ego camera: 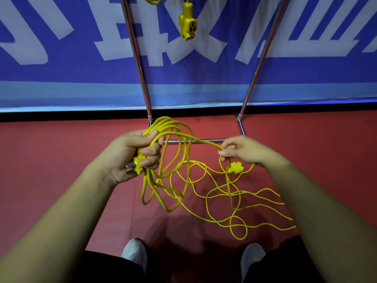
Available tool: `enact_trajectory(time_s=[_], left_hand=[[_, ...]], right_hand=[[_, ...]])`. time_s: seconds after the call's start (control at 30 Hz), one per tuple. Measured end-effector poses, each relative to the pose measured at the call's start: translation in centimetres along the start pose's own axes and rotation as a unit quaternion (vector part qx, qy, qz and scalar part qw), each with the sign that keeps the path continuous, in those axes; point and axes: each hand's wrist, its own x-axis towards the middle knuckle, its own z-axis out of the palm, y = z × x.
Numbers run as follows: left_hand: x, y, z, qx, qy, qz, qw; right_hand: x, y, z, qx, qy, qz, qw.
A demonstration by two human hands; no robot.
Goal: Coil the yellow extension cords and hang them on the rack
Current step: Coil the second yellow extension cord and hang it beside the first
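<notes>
Coiling midway: left hand (140, 152) grips several loops (162, 120) plus plug (137, 165), right hand (238, 152) pinches the next run, loose cord (206, 198) on floor (61, 160), one hung cord (187, 21) already on rack (137, 56).

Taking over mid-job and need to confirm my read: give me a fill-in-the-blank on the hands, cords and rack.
The left hand grips the coiled loops together with the cord's ____.
The right hand pinches just ____ strand of the loose cord.
The rest of it lies on the ____ floor.
The socket block hanging by the rack pole is ____.
Missing: plug; one; red; yellow.
</notes>
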Motion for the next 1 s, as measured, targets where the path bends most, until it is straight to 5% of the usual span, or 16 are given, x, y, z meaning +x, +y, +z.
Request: enact_trajectory(time_s=[0.1, 0.23, 0.57, 0.83, 0.9, 1.0], left_hand=[[-0.6, 0.6, -0.5, 0.052, 0.033, -0.003, 0.998], [-1.1, 1.0, -0.8, 0.065, 0.064, -0.037, 0.995], [-0.2, -0.7, 1.4, 0.093, 0.036, -0.083, 0.991], [-0.2, 0.5, -0.9, -0.114, -0.059, -0.059, 0.990], [-0.4, 0.9, -1.5, -0.118, -0.059, -0.055, 0.990], [-0.6, 1.0, -1.4, 0.022, 0.020, -0.033, 0.999]], right_hand=[[0.1, -1.6, 0.1, 0.150, 0.089, -0.036, 0.984], [-0.9, -5.5, 0.1, 0.177, 0.139, -0.094, 0.970], [-4.1, -12.8, 5.1, 0.032, 0.011, -0.222, 0.975], [-1.9, -4.6, 1.1, -0.112, -0.096, -0.062, 0.987], [-1.6, -3.3, 0.9, -0.012, -0.064, -0.036, 0.997], [-1.2, -4.4, 0.9, 0.117, 0.029, -0.063, 0.991]])
